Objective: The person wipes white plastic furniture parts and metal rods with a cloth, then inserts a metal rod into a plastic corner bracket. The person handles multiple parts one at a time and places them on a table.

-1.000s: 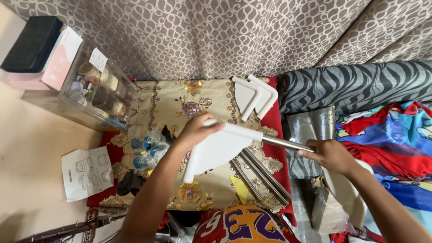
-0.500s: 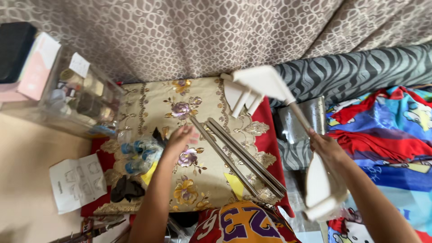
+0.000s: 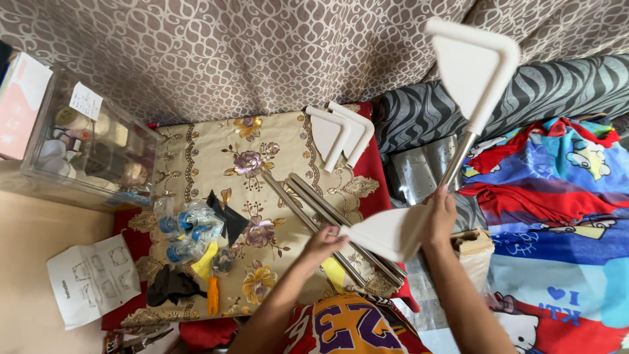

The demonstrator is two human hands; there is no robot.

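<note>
Behind everything hangs a grey patterned curtain [image 3: 229, 52], and below it a beige floral cloth [image 3: 216, 164] covers the work surface. We count four white triangular shelves in all: two stacked shelves [image 3: 341, 134] lie at the far edge of the cloth, one raised shelf [image 3: 475, 65] sits at the top of a metal pole [image 3: 457, 160], and one lower shelf [image 3: 386, 233] sits on the same pole near our hands. About three more loose metal tubes [image 3: 314, 206] lie side by side on the cloth, running diagonally. We see one clear plastic box [image 3: 78, 147] at the left, one instruction sheet [image 3: 92, 278] on the bare floor, one plastic bag of small blue parts [image 3: 187, 233], and one orange-handled screwdriver [image 3: 213, 295].

Our right hand [image 3: 440, 219] is closed around the pole just where the lower shelf meets it, forearm rising from the bottom of the view, and the pole tilts up and to the right. Our left hand [image 3: 321, 244] reaches in from below with fingers loosely curled, resting at the pointed corner of the lower shelf, just above the loose tubes.
</note>
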